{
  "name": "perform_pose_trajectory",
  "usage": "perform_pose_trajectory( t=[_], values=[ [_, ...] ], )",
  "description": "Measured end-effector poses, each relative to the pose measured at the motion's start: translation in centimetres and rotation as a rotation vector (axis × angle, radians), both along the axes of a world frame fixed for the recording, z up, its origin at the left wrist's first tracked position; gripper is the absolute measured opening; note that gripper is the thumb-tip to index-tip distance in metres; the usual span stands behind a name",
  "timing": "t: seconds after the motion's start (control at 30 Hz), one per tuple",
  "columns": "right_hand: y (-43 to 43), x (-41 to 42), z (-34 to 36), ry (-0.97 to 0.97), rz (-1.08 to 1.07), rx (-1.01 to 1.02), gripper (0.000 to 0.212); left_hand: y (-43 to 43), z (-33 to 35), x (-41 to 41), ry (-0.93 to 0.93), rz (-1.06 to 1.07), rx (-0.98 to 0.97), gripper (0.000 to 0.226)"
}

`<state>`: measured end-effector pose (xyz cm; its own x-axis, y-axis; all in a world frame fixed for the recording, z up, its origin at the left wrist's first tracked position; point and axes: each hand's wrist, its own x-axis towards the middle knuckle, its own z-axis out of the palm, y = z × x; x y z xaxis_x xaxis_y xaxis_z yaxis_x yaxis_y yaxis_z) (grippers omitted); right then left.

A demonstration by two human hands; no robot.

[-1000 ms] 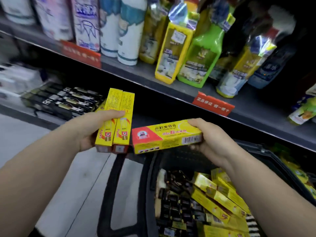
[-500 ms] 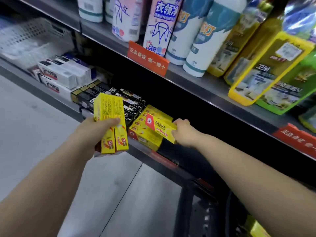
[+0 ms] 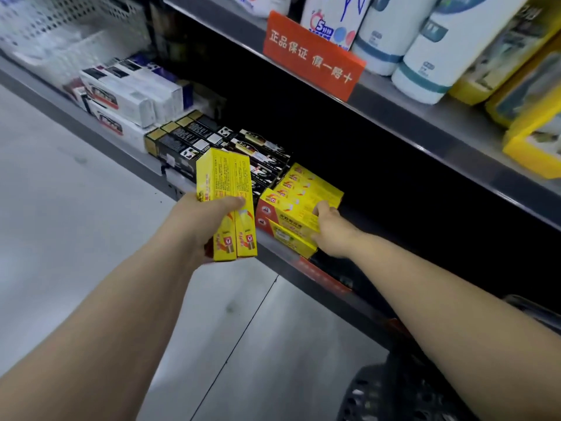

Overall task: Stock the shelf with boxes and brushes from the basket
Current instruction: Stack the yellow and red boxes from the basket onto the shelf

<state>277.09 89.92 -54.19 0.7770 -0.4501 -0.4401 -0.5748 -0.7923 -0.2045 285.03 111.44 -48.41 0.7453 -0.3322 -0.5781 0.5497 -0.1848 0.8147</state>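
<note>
Centre frame, on the lower shelf (image 3: 130, 156), the right grip (image 3: 329, 229) pinches the near end of a yellow box (image 3: 288, 215) lying on the stack (image 3: 309, 185) beside the black boxes (image 3: 212, 138). The left grip (image 3: 203, 220) clasps a pair of yellow boxes (image 3: 226, 189) upright, just in front. Best to square the box flush with its neighbours before letting go, then feed the pair in singly.

Yellow boxes (image 3: 300, 196) stacked flat on lower shelf (image 3: 127, 153)

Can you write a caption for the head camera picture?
Right hand grips a yellow box on the shelf; left hand holds two boxes.
</note>
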Motion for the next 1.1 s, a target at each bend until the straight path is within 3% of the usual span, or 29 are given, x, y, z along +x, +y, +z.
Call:
perform_pose_trajectory(
  t=[0.2,0.3,0.4,0.47,0.57,0.7,0.83,0.9,0.97,1.1],
  values=[
    [1.6,0.5,0.5,0.000,-0.068,-0.017,0.048,-1.0,0.0,-0.5,0.052,-0.037,-0.026,0.019],
    [2.2,0.5,1.8,0.019,-0.042,-0.052,0.070,-1.1,-0.4,-0.5,0.047,-0.057,-0.012,0.028],
    [2.7,1.0,4.8,-0.229,0.142,0.081,0.103,-1.0,-0.7,-0.6,0.035,-0.116,0.028,0.032],
    [3.1,1.4,7.2,-0.368,0.336,0.124,0.111,-1.2,-0.7,-0.8,0.053,-0.188,0.016,0.036],
    [3.1,1.4,9.1,-0.399,0.544,0.030,0.104,-1.5,-0.1,-1.1,0.130,-0.321,-0.072,0.043],
    [2.3,0.1,9.8,-0.412,0.511,0.005,0.089,-1.7,0.6,-1.6,0.178,-0.472,-0.074,0.048],
    [1.1,-1.1,10.0,-0.420,0.523,-0.060,0.068,-2.0,0.9,-2.4,0.299,-0.494,-0.128,0.036],
    [0.2,-1.6,10.0,-0.367,0.538,-0.121,0.056,-2.2,0.6,-2.4,0.285,-0.403,-0.098,0.039],
    [-1.2,-2.1,9.8,-0.291,0.467,-0.140,0.054,-2.3,0.1,-1.8,0.223,-0.182,-0.030,0.040],
    [-4.1,-2.0,8.0,-0.271,0.059,-0.169,0.045,-2.1,-0.4,-0.8,0.152,0.144,0.021,0.032]
  ],
)
